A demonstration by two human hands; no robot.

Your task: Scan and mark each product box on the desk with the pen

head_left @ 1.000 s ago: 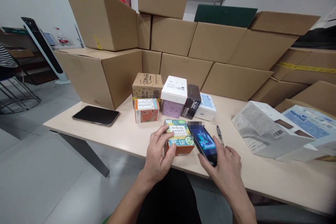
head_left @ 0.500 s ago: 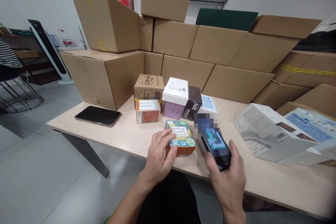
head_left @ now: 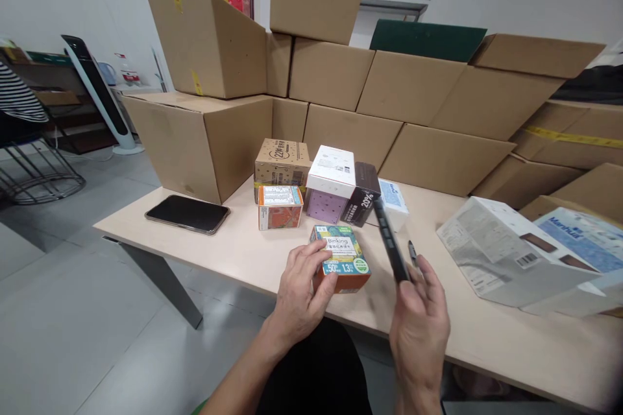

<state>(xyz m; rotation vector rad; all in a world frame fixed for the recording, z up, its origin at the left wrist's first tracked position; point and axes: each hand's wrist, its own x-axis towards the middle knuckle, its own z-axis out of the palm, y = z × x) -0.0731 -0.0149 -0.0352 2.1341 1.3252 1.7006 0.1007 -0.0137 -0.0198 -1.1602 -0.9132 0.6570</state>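
Note:
My left hand (head_left: 304, 288) grips a small green and orange "Binking" carton (head_left: 348, 262) near the table's front edge, fingers over its top and thumb on its front. To its right, my right hand (head_left: 419, 318) is closed around a black handheld device with a screen (head_left: 392, 243), now seen edge-on, so its screen is hidden. Just beyond the right fingers shows a dark pen-like thing (head_left: 412, 251), partly hidden by the hand. Behind the carton stand an orange and white box (head_left: 281, 209), a brown printed box (head_left: 281, 159), a white and purple box (head_left: 331, 175) and a dark "20%" box (head_left: 363, 198).
A black-screened phone (head_left: 187, 214) lies on the left of the pale table (head_left: 233, 259). A blue and white box (head_left: 393, 204) stands behind the device. At right leans a large white carton (head_left: 511, 253). Stacked cardboard boxes (head_left: 350, 136) wall off the back.
My right hand has rolled the handheld device from screen-up to edge-on, uncovering the blue and white box behind. My left hand stays on the carton. The whole view has shifted slightly.

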